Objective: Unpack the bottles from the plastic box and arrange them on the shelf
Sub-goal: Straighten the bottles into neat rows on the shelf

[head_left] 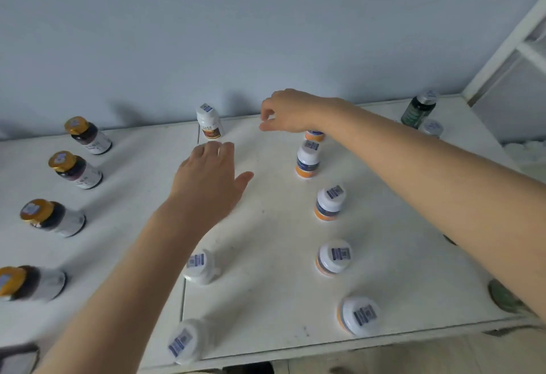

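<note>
Nearest the front edge of the shelf (pixel 266 255), a white bottle (pixel 184 344) is stood. Gold-capped bottles (pixel 75 169) are lined at the left, the nearest cut off. Bare room is seen mid-shelf, where the left hand (pixel 206 178) is spread flat, gripping nothing. The right hand (pixel 285 112) is curled, empty, above orange-banded bottles (pixel 329 203). Green bottles (pixel 418 112) are stood at the right, the near one mostly hidden behind the arm.

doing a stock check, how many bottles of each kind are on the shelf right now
gold-capped dark bottles: 4
plain white bottles: 3
white bottles with orange bases: 5
silver-capped bottles: 2, others partly hidden by the right arm
total: 14 clearly in view
</note>
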